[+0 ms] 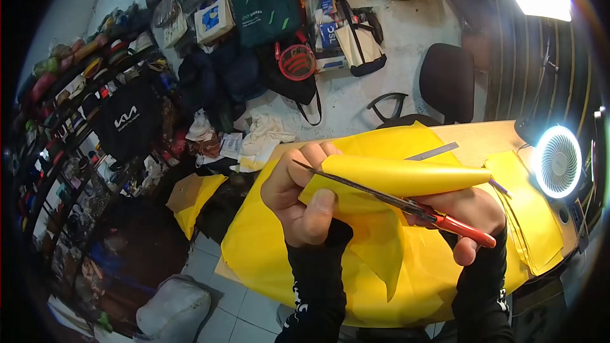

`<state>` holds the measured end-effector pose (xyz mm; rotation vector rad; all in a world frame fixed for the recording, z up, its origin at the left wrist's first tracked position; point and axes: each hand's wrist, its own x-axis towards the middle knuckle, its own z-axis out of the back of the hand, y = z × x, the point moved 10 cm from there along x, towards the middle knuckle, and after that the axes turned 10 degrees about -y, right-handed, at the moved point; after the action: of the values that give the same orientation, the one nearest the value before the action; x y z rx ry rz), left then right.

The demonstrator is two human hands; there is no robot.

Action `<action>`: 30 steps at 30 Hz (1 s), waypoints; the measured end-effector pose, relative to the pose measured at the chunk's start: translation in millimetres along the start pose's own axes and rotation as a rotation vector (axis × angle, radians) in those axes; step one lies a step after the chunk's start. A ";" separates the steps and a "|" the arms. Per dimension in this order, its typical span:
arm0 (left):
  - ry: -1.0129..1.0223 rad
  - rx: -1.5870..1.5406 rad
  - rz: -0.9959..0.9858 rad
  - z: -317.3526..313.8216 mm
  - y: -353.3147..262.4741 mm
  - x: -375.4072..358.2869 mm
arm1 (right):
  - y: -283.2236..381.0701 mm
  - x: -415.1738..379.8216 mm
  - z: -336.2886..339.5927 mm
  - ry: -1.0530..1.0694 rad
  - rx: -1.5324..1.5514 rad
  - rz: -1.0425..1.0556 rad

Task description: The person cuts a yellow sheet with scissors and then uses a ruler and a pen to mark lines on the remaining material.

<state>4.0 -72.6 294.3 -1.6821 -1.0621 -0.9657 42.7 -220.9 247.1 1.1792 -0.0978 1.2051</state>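
My left hand (293,195) pinches the edge of a folded yellow sheet (400,173), its thumb on the near side and the fingers curled behind. In my right hand (467,206) is a pair of scissors (454,223) with red handles and dark blades. Across the front of the sheet the blades slant up to the left, their tip near my left fingers. The sheet's top is curled over into a roll, and a pointed flap hangs below the blades. My right fingers are partly hidden behind the handles and the sheet.
A large yellow sheet (254,241) drapes over the wooden table (473,132). A grey ruler-like strip (432,151) lies on it. Stacked yellow pieces (530,228) and a lit round fan (558,162) are at the right. An office chair (447,82) stands behind; crowded shelves (82,121) line the left.
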 end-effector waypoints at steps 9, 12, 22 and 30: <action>0.000 0.024 -0.038 -0.2 0.6 0.8 | 1.9 -0.7 -0.6 0.004 0.029 0.015; -0.029 0.034 -0.026 0.0 1.0 1.4 | -0.5 -5.3 -0.8 0.067 0.011 0.021; -0.040 0.029 -0.014 2.6 2.6 -0.1 | 3.9 -4.1 -0.4 0.061 -0.012 0.073; -0.025 0.029 -0.005 3.0 0.8 -0.5 | -1.5 -2.5 -0.2 0.046 -0.031 0.049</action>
<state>5.0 -70.1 292.8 -1.6726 -1.0919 -0.9309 42.7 -222.2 244.5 1.1263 -0.1107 1.2686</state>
